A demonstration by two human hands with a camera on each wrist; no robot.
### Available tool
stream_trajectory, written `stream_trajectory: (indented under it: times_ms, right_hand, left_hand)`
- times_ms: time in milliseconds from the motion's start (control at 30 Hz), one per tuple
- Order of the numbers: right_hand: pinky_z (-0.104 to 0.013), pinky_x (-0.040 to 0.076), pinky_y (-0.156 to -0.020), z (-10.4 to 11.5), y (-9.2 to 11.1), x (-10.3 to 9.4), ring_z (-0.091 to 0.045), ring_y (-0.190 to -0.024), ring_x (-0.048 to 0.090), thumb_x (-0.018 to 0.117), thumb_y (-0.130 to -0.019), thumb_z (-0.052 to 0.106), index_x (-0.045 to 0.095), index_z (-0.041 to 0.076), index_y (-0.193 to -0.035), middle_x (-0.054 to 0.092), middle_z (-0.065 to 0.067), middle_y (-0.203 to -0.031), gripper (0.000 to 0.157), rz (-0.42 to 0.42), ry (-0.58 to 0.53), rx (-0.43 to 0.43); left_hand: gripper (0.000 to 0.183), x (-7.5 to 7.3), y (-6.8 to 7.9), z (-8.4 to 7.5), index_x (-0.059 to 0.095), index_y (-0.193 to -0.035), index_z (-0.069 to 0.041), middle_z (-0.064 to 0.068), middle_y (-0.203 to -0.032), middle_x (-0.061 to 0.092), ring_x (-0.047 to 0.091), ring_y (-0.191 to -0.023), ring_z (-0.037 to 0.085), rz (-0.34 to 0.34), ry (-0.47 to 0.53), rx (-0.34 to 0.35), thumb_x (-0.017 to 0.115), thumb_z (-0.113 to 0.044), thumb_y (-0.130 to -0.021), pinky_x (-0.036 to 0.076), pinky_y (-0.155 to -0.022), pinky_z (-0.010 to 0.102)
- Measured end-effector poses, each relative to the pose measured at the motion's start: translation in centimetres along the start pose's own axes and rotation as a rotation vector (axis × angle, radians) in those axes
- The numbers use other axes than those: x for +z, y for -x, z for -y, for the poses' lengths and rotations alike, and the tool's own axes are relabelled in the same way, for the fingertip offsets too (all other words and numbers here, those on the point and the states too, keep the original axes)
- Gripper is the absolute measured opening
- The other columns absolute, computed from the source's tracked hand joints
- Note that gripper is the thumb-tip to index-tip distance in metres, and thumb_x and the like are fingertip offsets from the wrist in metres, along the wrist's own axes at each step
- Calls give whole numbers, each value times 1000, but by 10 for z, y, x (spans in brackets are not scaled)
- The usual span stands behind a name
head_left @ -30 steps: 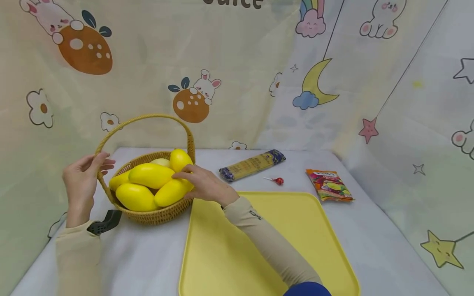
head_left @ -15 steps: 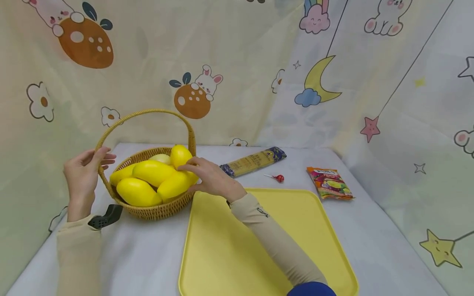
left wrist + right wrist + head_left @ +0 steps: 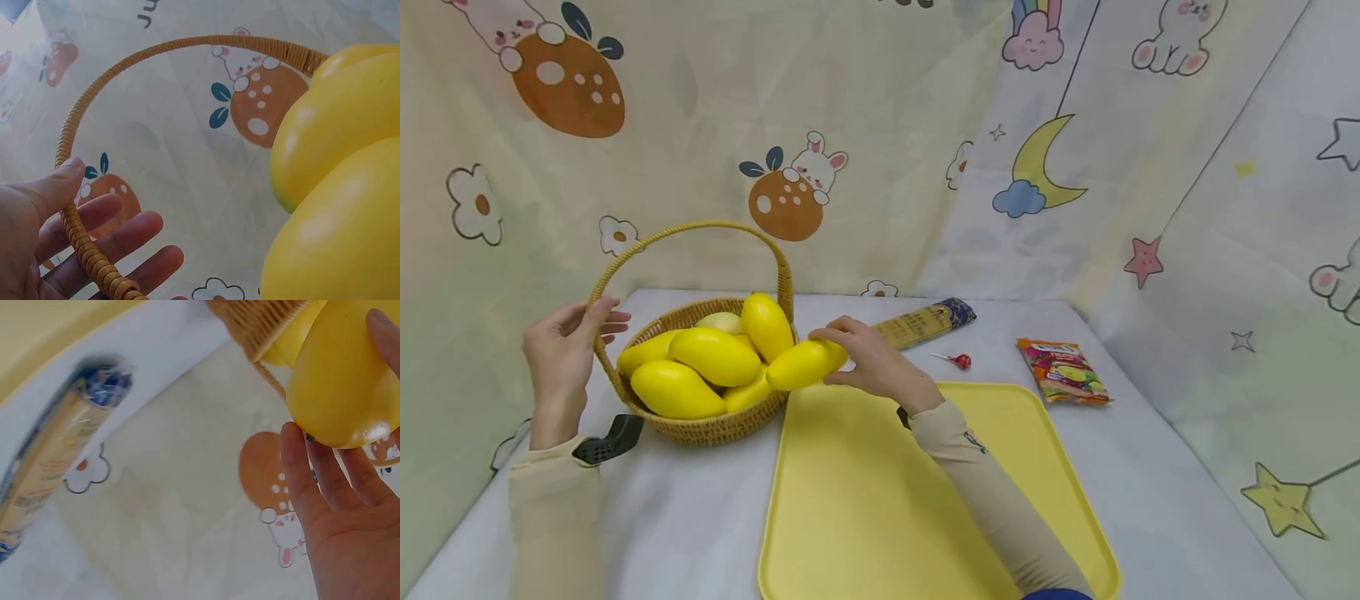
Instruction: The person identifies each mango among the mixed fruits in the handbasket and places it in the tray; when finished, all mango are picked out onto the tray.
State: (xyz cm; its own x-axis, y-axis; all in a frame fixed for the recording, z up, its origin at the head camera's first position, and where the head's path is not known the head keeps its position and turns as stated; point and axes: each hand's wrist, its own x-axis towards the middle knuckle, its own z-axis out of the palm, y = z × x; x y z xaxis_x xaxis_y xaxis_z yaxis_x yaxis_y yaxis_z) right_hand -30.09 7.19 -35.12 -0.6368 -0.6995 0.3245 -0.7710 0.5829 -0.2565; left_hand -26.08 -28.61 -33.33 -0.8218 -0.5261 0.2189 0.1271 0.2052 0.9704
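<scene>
Fingers (image 3: 301,469), right hand (image 3: 880,364): mango (image 3: 801,367) gripped
Held at basket's (image 3: 718,430) 3 o'clock, handle (image 3: 715,224) pinched by left hand (image 3: 559,350); barely started, probably: other mangoes (image 3: 715,357) still inside.

The right wrist view cuts off the basket (image 3: 255,324).

The mangoes (image 3: 805,364) are bright yellow, the basket (image 3: 718,429) woven tan, the backdrop (image 3: 880,125) cream with rabbit prints.
</scene>
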Motion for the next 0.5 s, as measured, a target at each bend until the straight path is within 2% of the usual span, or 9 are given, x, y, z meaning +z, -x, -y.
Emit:
stream_trajectory:
  times_ms: [233,500]
  right_hand:
    - [-38,48,-92,-14,18,15,-22,-104,56,81,-78,27,56,17,-130,58,-6,-121,58,6,38,93]
    - [-39,51,-88,-24,25,35,-23,-98,59,80,-78,31,58,15,-127,60,-10,-117,56,72,71,196]
  left_hand:
    - [45,-2,0,0,69,-117,-8,-20,-75,67,65,-75,1,-10,-8,-3,65,-41,-87,48,-73,8]
    - [44,0,1,-1,70,-115,-7,-18,-74,68,65,-72,2,-10,41,-14,67,-40,-85,49,-71,9]
